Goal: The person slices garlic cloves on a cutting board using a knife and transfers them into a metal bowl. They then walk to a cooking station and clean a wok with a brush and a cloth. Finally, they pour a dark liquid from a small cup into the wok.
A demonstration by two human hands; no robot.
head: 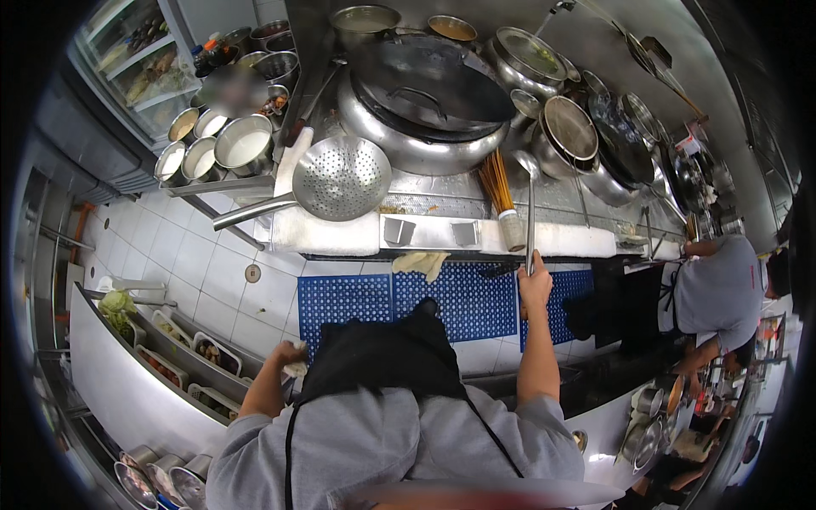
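My right hand [535,280] grips the lower end of a long-handled metal ladle [531,197]. Its bowl rests over the steel wok range [433,191], right of a bamboo wok brush [500,191]. Down by my hip, my left hand [289,354] is closed on what looks like a pale cloth [297,368], partly hidden by the fingers. A perforated steel strainer [344,175] lies on the range's front edge, its handle sticking out to the left. Behind it, a dark lidded wok [433,89] sits in a raised steel ring.
Steel containers of white and tan ingredients [244,143] stand at the left. White towels [331,236] line the range edge. Blue perforated mats [459,299] cover the floor. A co-worker [714,293] stands at the right. Vegetable bins [220,354] sit at the lower left.
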